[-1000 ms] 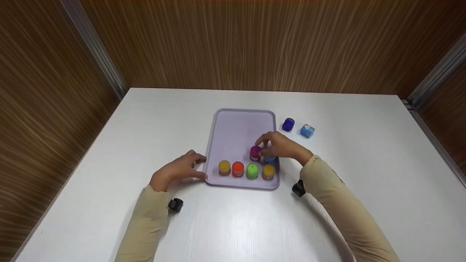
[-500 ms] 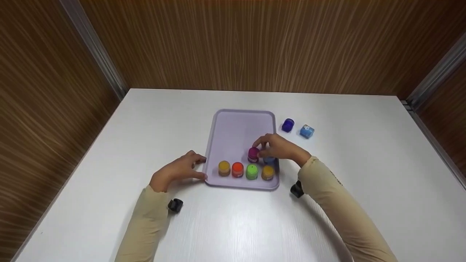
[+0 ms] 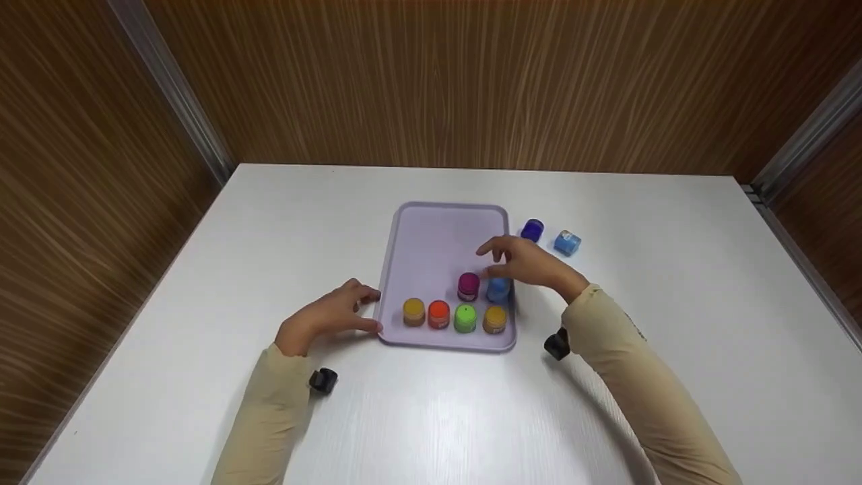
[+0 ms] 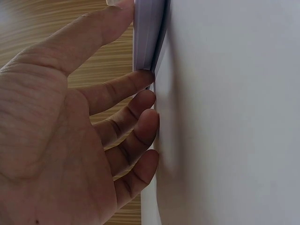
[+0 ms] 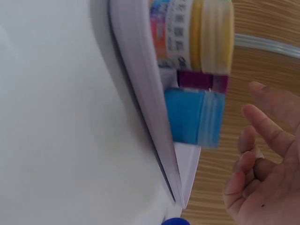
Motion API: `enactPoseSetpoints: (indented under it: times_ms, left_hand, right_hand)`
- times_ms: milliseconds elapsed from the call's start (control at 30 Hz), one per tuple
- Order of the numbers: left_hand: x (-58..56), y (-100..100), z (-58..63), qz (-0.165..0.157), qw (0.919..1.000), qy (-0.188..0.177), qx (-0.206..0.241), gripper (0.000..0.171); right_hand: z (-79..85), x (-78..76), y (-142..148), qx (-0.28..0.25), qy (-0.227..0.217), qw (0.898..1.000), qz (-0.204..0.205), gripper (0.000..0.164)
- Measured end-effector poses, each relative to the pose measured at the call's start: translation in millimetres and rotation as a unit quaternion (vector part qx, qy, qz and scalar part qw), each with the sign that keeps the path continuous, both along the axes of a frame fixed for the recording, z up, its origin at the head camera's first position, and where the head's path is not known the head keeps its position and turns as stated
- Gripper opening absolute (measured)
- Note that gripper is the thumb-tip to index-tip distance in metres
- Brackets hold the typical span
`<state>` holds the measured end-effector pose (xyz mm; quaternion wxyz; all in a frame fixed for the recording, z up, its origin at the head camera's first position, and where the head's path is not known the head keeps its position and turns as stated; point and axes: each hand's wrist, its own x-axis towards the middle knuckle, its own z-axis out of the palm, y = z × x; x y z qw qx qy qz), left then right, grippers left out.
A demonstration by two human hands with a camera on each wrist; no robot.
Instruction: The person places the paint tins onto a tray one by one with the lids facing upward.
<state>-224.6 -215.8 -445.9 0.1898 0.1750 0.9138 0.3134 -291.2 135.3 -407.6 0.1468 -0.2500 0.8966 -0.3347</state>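
Note:
My left hand (image 3: pixel 330 312) touches the left edge of the lilac tray (image 3: pixel 438 232) with thumb and fingertips, the fingers loosely bent. Above the tray's right side hovers my right hand (image 3: pixel 528 261), holding nothing, its fingers apart from the jars in the right wrist view. Just below it a magenta paint jar (image 3: pixel 469 286) and a light blue paint jar (image 3: pixel 498 289) stand upright side by side. In front of them a row runs along the tray's near end: a yellow jar (image 3: pixel 414 312), an orange-red jar (image 3: pixel 439 314), a green jar (image 3: pixel 465 318) and another yellow jar (image 3: pixel 495 320).
Beyond the tray's right edge a dark blue jar (image 3: pixel 533 230) and a light blue jar (image 3: pixel 567 243) lie on their sides on the white table (image 3: pixel 303 222). A wood-patterned panel (image 3: pixel 431 87) rises behind the table.
My right hand has let go of the magenta jar, after shifting it slightly left, and has lifted up and away to the right. The left hand stays at the tray's edge.

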Motion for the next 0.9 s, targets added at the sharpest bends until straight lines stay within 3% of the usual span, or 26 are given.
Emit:
enactPoseSetpoints:
  times_ms: [300, 467, 700, 900]
  left_hand:
    - [0.7, 0.5, -0.2, 0.0, 1.0, 0.002, 0.002, 0.064]
    - [0.4, 1.4, -1.0, 0.0, 1.0, 0.007, -0.002, 0.065]
    - [0.3, 2.1, 0.1, 0.003, 1.0, 0.0, 0.0, 0.065]
    - [0.3, 0.5, -0.9, 0.004, 1.0, -0.004, -0.001, 0.067]
  right_hand:
    - [2.5, -10.3, 35.9, -0.082, 0.006, 0.994, -0.067, 0.037]
    - [3.0, -15.0, 55.9, -0.118, -0.02, 0.985, -0.126, 0.043]
    - [-4.3, -21.9, 84.4, -0.19, -0.056, 0.957, -0.212, 0.051]
    - [-14.3, -22.7, 102.8, -0.236, -0.083, 0.935, -0.251, 0.05]
